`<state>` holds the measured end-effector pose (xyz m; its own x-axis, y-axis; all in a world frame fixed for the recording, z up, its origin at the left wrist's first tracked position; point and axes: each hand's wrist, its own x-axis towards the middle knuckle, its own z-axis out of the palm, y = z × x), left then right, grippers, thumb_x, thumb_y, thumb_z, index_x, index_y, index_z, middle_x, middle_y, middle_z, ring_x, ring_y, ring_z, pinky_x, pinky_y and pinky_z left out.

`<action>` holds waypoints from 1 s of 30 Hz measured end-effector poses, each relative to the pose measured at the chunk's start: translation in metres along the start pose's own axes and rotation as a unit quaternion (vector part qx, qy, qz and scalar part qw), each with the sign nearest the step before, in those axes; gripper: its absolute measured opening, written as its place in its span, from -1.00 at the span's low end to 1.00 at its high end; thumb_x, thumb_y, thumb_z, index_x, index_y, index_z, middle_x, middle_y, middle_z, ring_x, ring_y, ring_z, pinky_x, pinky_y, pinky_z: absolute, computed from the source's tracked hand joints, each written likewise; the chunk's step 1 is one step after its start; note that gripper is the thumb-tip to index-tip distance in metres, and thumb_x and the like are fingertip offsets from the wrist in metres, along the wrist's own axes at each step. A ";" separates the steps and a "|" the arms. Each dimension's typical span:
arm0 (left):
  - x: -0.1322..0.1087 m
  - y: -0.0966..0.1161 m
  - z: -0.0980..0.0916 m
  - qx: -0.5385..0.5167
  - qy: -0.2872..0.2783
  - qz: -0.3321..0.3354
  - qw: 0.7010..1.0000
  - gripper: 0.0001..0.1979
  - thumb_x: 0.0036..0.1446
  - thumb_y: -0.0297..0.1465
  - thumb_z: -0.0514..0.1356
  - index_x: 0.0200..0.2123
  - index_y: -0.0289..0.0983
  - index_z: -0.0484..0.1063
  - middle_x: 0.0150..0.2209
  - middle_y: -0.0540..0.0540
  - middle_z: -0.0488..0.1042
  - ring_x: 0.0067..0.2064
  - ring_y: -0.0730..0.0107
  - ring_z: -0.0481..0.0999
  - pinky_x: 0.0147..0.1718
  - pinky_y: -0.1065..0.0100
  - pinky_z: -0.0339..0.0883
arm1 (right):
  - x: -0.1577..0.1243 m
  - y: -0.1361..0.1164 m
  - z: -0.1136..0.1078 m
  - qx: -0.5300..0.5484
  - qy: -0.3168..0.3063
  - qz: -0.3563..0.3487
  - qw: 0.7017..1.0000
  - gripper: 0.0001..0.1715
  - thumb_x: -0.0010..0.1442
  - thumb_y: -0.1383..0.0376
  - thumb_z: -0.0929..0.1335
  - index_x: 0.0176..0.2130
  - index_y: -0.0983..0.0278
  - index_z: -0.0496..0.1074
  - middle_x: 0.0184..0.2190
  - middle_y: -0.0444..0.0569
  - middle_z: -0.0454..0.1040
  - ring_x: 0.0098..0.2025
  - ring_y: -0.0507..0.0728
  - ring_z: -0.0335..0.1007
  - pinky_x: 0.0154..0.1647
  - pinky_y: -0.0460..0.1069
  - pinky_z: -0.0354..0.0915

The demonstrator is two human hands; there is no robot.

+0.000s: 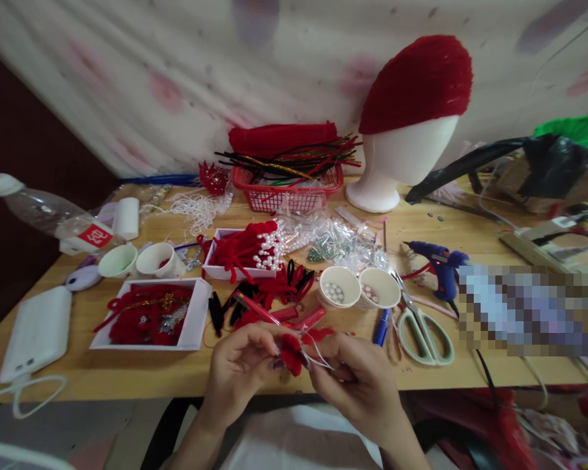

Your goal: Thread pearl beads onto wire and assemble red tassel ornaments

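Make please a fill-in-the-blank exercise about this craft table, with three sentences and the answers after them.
1. The left hand and the right hand together hold a fuzzy piece whose colour is ____.
2. The red cap sits on a white foam ____.
3. The glue gun beside the scissors is ____ in colour.
Missing words: red; head; blue.

Clear plastic bottle point(44, 214) lying on its side at far left: red paper label point(96, 235) carries white mark, perhaps a single character, too blurred to read. No other text, brand or number legible.
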<state>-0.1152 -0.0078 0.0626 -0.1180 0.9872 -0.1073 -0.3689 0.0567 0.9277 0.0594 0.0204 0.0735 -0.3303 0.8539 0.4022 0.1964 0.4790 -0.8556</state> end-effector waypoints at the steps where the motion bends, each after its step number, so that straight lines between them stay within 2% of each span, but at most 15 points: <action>1: -0.001 0.003 -0.002 -0.014 0.002 0.007 1.000 -0.75 -0.08 -0.28 0.53 -0.51 -0.23 0.54 -0.20 -0.17 0.70 -0.17 0.21 0.68 -0.20 0.33 0.58 | 0.001 0.001 0.001 0.009 -0.003 0.010 1.000 -0.81 0.22 0.43 0.35 -0.42 0.21 0.36 -0.64 -0.32 -0.06 -0.66 -0.06 -0.16 -0.66 -0.12 -0.17; 3: -0.004 0.012 -0.010 -0.032 0.032 0.027 0.999 -0.74 -0.10 -0.28 0.54 -0.53 -0.23 0.53 -0.16 -0.14 0.70 -0.12 0.18 0.69 -0.13 0.31 0.58 | 0.001 0.004 0.004 0.027 -0.011 0.042 0.999 -0.83 0.27 0.37 0.36 -0.38 0.23 0.44 -0.65 -0.31 -0.03 -0.66 -0.05 -0.17 -0.67 -0.12 -0.18; 8: -0.004 0.034 -0.051 -0.032 0.235 0.016 0.971 -0.66 -0.14 -0.27 0.55 -0.46 -0.26 0.47 -0.46 -0.05 0.68 -0.46 0.30 0.67 -0.45 0.40 0.57 | 0.000 0.011 0.018 0.083 0.010 0.147 0.986 -0.76 0.33 0.19 0.38 -0.33 0.25 0.53 -0.66 -0.20 0.25 -0.67 -0.03 0.04 -0.70 -0.13 -0.03; 10: -0.002 0.038 -0.067 -0.034 0.270 0.014 0.962 -0.60 -0.22 -0.28 0.58 -0.43 -0.29 0.47 -0.48 -0.06 0.67 -0.47 0.31 0.67 -0.46 0.42 0.56 | 0.005 0.009 0.026 0.101 0.030 0.187 0.977 -0.71 0.29 0.11 0.41 -0.35 0.25 0.54 -0.65 -0.14 0.35 -0.67 -0.01 0.15 -0.70 -0.13 0.08; 12: 0.000 0.039 -0.076 -0.038 0.285 0.021 0.958 -0.57 -0.24 -0.31 0.58 -0.33 -0.31 0.50 -0.43 -0.08 0.69 -0.42 0.31 0.69 -0.42 0.43 0.57 | 0.011 0.006 0.033 0.113 0.036 0.213 0.970 -0.68 0.25 0.05 0.44 -0.34 0.25 0.56 -0.63 -0.12 0.40 -0.67 0.01 0.23 -0.69 -0.13 0.16; 15: 0.001 0.039 -0.085 -0.034 0.297 0.035 0.954 -0.55 -0.13 -0.34 0.54 -0.16 -0.31 0.53 -0.32 -0.13 0.72 -0.32 0.29 0.71 -0.35 0.42 0.58 | 0.024 0.006 0.043 0.118 0.024 0.214 0.969 -0.63 0.19 0.00 0.48 -0.33 0.26 0.58 -0.68 -0.15 0.34 -0.72 -0.02 0.16 -0.76 -0.15 0.11; 19: -0.001 0.041 -0.099 0.023 0.267 0.034 0.963 -0.55 -0.06 -0.32 0.49 -0.09 -0.31 0.54 -0.24 -0.18 0.72 -0.25 0.21 0.72 -0.31 0.36 0.60 | 0.038 0.012 0.054 0.109 0.010 0.235 0.966 -0.54 0.14 -0.07 0.50 -0.40 0.29 0.57 -0.73 -0.19 0.26 -0.74 -0.07 0.04 -0.78 -0.19 -0.02; 25: 0.002 0.047 -0.122 0.167 0.256 0.052 0.951 -0.65 0.02 -0.34 0.38 -0.09 -0.28 0.57 -0.15 -0.19 0.71 -0.15 0.17 0.71 -0.16 0.26 0.61 | 0.048 0.012 0.067 0.120 0.003 0.280 0.953 -0.49 0.08 -0.11 0.52 -0.38 0.31 0.57 -0.67 -0.12 0.40 -0.73 -0.05 0.18 -0.77 -0.19 0.13; 28: 0.003 0.054 -0.141 0.292 0.220 0.068 0.928 -0.72 0.08 -0.33 0.32 -0.11 -0.22 0.62 0.03 -0.19 0.64 -0.13 0.19 0.69 -0.20 0.28 0.61 | 0.049 0.012 0.068 0.124 -0.009 0.289 0.949 -0.49 0.08 -0.11 0.51 -0.37 0.30 0.58 -0.69 -0.13 0.40 -0.77 -0.05 0.19 -0.80 -0.19 0.14; 30: 0.002 0.062 -0.158 0.370 0.237 0.102 0.892 -0.78 0.13 -0.32 0.28 -0.17 -0.18 0.65 0.00 -0.15 0.65 -0.15 0.22 0.68 -0.19 0.29 0.58 | 0.050 0.012 0.068 0.124 -0.027 0.291 0.948 -0.50 0.09 -0.11 0.51 -0.37 0.29 0.58 -0.70 -0.13 0.40 -0.77 -0.03 0.22 -0.80 -0.18 0.18</action>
<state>-0.2842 -0.0259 0.0628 -0.5546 0.8241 0.1152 0.3947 0.1386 0.9083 -0.0174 0.0548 0.0606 -0.2806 0.9442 -0.1725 0.1391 -0.1379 -0.9806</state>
